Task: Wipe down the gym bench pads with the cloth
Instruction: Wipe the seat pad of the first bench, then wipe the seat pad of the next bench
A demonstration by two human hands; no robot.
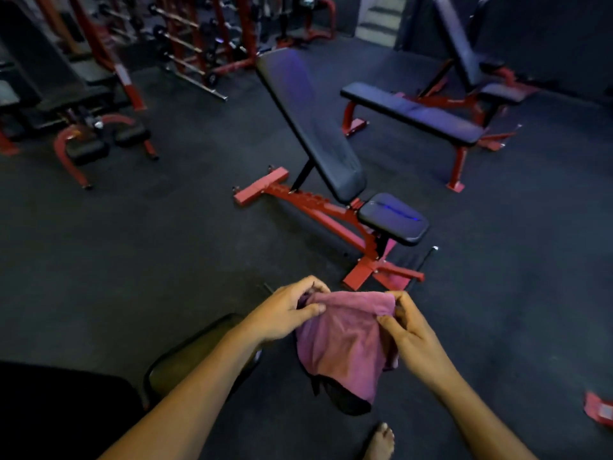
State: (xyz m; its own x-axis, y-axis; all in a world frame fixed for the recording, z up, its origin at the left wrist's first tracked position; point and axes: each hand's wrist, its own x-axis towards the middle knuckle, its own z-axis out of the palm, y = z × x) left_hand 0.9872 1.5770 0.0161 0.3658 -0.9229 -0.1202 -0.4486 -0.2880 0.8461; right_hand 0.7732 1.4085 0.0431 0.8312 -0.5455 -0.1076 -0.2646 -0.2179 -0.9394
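A pink cloth [345,340] hangs in front of me, held up by both hands at its top corners. My left hand [285,313] pinches the upper left corner between thumb and fingers. My right hand [408,330] pinches the upper right corner. Beyond the cloth stands an adjustable bench on a red frame, its long black back pad [308,124] tilted up and its small black seat pad [393,219] near me. Neither hand touches the bench.
A flat black bench [411,112] stands at the right, an inclined bench [461,44] behind it. Red machines [83,127] and a barbell rack [195,44] fill the far left. A dark pad [192,353] lies beneath my left arm. A bare foot [379,441] stands on the dark rubber floor.
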